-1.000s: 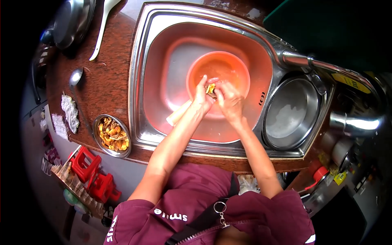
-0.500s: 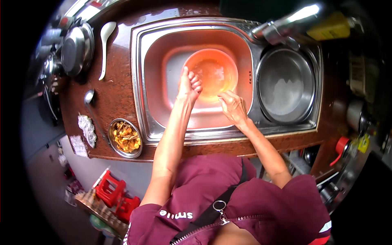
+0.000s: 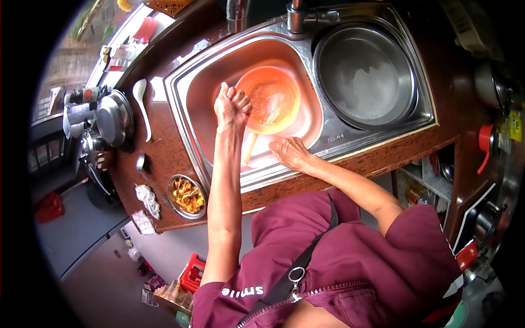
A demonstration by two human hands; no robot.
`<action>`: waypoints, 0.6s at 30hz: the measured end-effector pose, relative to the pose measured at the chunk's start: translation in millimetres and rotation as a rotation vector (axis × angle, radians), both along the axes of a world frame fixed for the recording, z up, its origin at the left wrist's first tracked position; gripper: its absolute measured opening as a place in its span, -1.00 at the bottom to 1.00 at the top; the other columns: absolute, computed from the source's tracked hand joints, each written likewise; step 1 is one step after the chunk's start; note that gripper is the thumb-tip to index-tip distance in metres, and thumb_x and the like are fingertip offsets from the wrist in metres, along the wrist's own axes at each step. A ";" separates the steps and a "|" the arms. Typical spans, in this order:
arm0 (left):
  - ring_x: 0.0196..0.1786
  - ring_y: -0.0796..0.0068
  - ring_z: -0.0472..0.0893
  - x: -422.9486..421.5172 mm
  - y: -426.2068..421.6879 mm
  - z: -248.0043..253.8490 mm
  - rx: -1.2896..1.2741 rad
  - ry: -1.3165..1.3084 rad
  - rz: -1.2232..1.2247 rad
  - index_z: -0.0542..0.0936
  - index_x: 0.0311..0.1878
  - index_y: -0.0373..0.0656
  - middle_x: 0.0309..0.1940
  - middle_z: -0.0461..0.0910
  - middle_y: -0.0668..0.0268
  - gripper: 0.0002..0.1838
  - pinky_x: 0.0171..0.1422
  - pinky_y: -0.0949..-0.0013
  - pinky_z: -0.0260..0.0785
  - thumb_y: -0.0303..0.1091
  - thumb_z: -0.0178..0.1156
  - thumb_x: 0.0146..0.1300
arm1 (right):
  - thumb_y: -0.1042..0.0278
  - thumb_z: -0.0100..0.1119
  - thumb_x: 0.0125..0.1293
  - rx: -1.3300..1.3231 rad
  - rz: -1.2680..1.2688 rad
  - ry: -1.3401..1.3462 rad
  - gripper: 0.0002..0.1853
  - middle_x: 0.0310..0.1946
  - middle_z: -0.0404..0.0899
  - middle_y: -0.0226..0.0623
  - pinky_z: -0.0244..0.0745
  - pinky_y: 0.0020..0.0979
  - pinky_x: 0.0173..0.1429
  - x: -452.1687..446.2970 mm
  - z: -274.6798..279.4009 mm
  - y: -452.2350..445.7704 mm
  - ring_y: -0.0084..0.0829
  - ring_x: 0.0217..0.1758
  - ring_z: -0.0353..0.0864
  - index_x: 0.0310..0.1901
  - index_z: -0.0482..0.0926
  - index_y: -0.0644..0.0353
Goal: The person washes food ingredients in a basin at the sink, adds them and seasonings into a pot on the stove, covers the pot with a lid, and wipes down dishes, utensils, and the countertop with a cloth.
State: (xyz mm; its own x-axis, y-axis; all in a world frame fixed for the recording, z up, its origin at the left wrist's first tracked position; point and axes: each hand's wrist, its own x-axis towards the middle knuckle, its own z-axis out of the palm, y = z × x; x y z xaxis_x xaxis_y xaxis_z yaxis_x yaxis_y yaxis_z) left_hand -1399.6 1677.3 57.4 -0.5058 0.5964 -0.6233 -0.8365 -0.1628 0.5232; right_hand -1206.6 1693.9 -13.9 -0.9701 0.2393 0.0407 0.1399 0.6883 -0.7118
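Note:
An orange bowl point(image 3: 273, 101) with water in it is tilted over the left basin of a steel sink point(image 3: 205, 82). My left hand point(image 3: 232, 106) is closed on the bowl's left rim, thumb upward. Below the lower rim, a pale yellowish streak point(image 3: 250, 148), apparently liquid running out, crosses the basin. My right hand point(image 3: 292, 153) is just beneath the bowl, back upward and fingers loosely extended. Whether its fingertips touch the bowl is unclear.
A large metal basin point(image 3: 342, 71) with some water fills the right sink. On the counter lie a white spoon point(image 3: 141, 106), a ladle point(image 3: 140, 163), a crumpled white cloth point(image 3: 146, 199) and a metal bowl of yellow-brown food point(image 3: 187, 197). A faucet point(image 3: 296, 19) stands behind.
The view has turned and shifted. The bowl has tipped toward the lower left, and the yellowish streak now shows beneath it. My right hand has come off the near rim.

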 end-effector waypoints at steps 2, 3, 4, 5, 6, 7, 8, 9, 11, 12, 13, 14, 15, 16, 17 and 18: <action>-0.77 0.60 -0.14 1.7 0.9 3.9 0.007 0.014 -0.008 0.01 -0.72 0.06 -0.82 -0.12 0.50 -0.49 -0.70 0.50 -0.26 0.00 -0.33 0.39 | 0.53 0.08 -0.03 0.009 0.001 0.009 -0.94 -0.53 0.42 -0.09 0.43 -0.11 -0.43 3.6 -7.8 -4.2 -0.02 -0.44 0.53 -0.50 0.40 0.25; -0.76 0.60 -0.14 2.3 0.7 4.8 0.017 0.028 -0.013 0.01 -0.72 0.06 -0.82 -0.12 0.50 -0.48 -0.69 0.50 -0.26 0.00 -0.33 0.39 | 0.53 0.08 -0.03 0.012 -0.005 0.016 -0.94 -0.53 0.42 -0.09 0.43 -0.12 -0.43 4.5 -8.4 -4.6 -0.03 -0.44 0.53 -0.50 0.40 0.26; -0.77 0.60 -0.14 3.6 0.9 6.1 0.019 0.025 -0.011 0.02 -0.72 0.06 -0.82 -0.12 0.50 -0.48 -0.70 0.50 -0.26 0.00 -0.33 0.39 | 0.54 0.07 -0.03 0.016 -0.010 0.023 -0.94 -0.54 0.42 -0.10 0.43 -0.12 -0.43 5.3 -9.1 -4.6 -0.03 -0.44 0.53 -0.50 0.40 0.26; -0.77 0.60 -0.14 5.3 0.9 8.2 0.021 0.023 -0.009 0.02 -0.72 0.05 -0.82 -0.12 0.50 -0.49 -0.70 0.50 -0.26 0.00 -0.33 0.39 | 0.54 0.07 -0.03 0.020 -0.014 0.031 -0.95 -0.54 0.42 -0.10 0.43 -0.12 -0.43 6.1 -9.5 -4.8 -0.03 -0.44 0.53 -0.50 0.40 0.26; -0.77 0.60 -0.14 6.8 0.8 10.2 0.023 0.021 -0.006 0.02 -0.72 0.05 -0.82 -0.11 0.49 -0.49 -0.70 0.50 -0.26 -0.01 -0.33 0.39 | 0.54 0.07 -0.03 0.019 -0.019 0.038 -0.95 -0.54 0.42 -0.10 0.43 -0.12 -0.42 6.9 -10.4 -5.3 -0.03 -0.43 0.53 -0.51 0.40 0.27; -0.77 0.60 -0.13 8.0 0.6 11.6 0.028 0.023 -0.008 0.03 -0.72 0.05 -0.82 -0.11 0.49 -0.49 -0.70 0.50 -0.26 -0.01 -0.33 0.38 | 0.54 0.07 -0.03 0.019 -0.022 0.045 -0.95 -0.54 0.42 -0.10 0.43 -0.13 -0.42 7.6 -11.3 -5.8 -0.03 -0.43 0.53 -0.51 0.40 0.27; -0.77 0.60 -0.13 9.1 -0.2 12.8 0.034 0.024 -0.008 0.03 -0.72 0.05 -0.82 -0.11 0.49 -0.49 -0.70 0.51 -0.26 0.00 -0.32 0.38 | 0.55 0.06 -0.04 0.019 -0.023 0.052 -0.95 -0.54 0.42 -0.10 0.43 -0.13 -0.41 8.1 -12.0 -6.4 -0.04 -0.42 0.53 -0.52 0.39 0.28; -0.77 0.60 -0.13 9.9 -1.1 14.0 0.042 0.027 -0.005 0.04 -0.71 0.05 -0.82 -0.10 0.49 -0.49 -0.70 0.51 -0.26 0.00 -0.32 0.38 | 0.55 0.07 -0.04 0.019 -0.025 0.070 -0.95 -0.54 0.42 -0.10 0.43 -0.13 -0.41 8.9 -12.2 -6.7 -0.03 -0.42 0.53 -0.52 0.39 0.28; -0.77 0.61 -0.12 13.7 -2.0 16.7 0.013 0.059 -0.002 0.05 -0.71 0.05 -0.82 -0.10 0.49 -0.49 -0.70 0.51 -0.25 0.00 -0.30 0.38 | 0.56 0.07 -0.05 0.023 -0.022 0.104 -0.94 -0.54 0.42 -0.09 0.43 -0.13 -0.41 11.1 -12.4 -7.7 -0.03 -0.42 0.52 -0.53 0.39 0.29; -0.77 0.61 -0.12 14.6 -2.2 17.6 0.002 0.074 0.003 0.05 -0.71 0.05 -0.82 -0.10 0.49 -0.50 -0.70 0.51 -0.25 0.00 -0.29 0.38 | 0.56 0.04 -0.03 0.033 -0.017 0.098 -0.97 -0.55 0.42 -0.09 0.42 -0.13 -0.41 11.4 -11.8 -7.2 -0.03 -0.43 0.52 -0.53 0.39 0.28; -0.77 0.61 -0.12 15.2 -3.4 17.5 0.040 0.074 -0.010 0.06 -0.71 0.05 -0.82 -0.09 0.49 -0.50 -0.71 0.50 -0.25 0.01 -0.26 0.37 | 0.56 0.00 -0.02 0.044 -0.009 0.093 -0.99 -0.55 0.41 -0.08 0.42 -0.12 -0.40 12.0 -10.9 -7.0 -0.04 -0.44 0.51 -0.53 0.40 0.27; -0.77 0.61 -0.10 17.5 -4.4 18.0 0.038 0.087 -0.007 0.07 -0.70 0.05 -0.82 -0.08 0.50 -0.50 -0.70 0.50 -0.23 0.00 -0.23 0.36 | 0.56 -0.03 0.00 0.055 0.004 0.087 -0.98 -0.56 0.41 -0.07 0.42 -0.11 -0.39 12.8 -10.0 -7.3 -0.04 -0.45 0.51 -0.52 0.40 0.26; -0.76 0.61 -0.09 20.7 -4.8 17.5 0.047 0.112 -0.002 0.08 -0.70 0.05 -0.81 -0.07 0.50 -0.50 -0.69 0.50 -0.21 0.01 -0.21 0.35 | 0.57 -0.02 -0.01 0.057 -0.017 0.113 -0.98 -0.56 0.41 -0.07 0.42 -0.11 -0.39 14.0 -12.3 -8.0 -0.04 -0.45 0.50 -0.53 0.40 0.26; -0.76 0.62 -0.08 22.8 -6.6 14.6 0.055 0.141 0.016 0.08 -0.70 0.05 -0.81 -0.06 0.50 -0.50 -0.68 0.50 -0.20 0.02 -0.20 0.35 | 0.57 -0.02 -0.02 0.057 -0.027 0.143 -0.98 -0.56 0.41 -0.07 0.42 -0.10 -0.38 14.5 -14.9 -9.5 -0.03 -0.45 0.50 -0.53 0.41 0.26; -0.76 0.63 -0.06 23.8 -8.0 9.5 0.044 0.167 0.028 0.10 -0.69 0.04 -0.80 -0.05 0.51 -0.50 -0.68 0.50 -0.19 0.05 -0.18 0.34 | 0.58 -0.01 -0.03 0.054 -0.023 0.179 -0.98 -0.56 0.41 -0.07 0.41 -0.10 -0.37 13.1 -17.0 -10.9 -0.02 -0.45 0.50 -0.53 0.41 0.26; -0.75 0.63 -0.05 24.9 -10.7 6.4 0.029 0.196 0.049 0.13 -0.68 0.04 -0.80 -0.05 0.52 -0.49 -0.67 0.49 -0.18 0.09 -0.17 0.32 | 0.58 0.00 -0.03 0.015 -0.010 0.118 -0.98 -0.51 0.43 -0.05 0.42 -0.09 -0.34 14.2 -13.9 -10.6 -0.01 -0.40 0.50 -0.50 0.42 0.27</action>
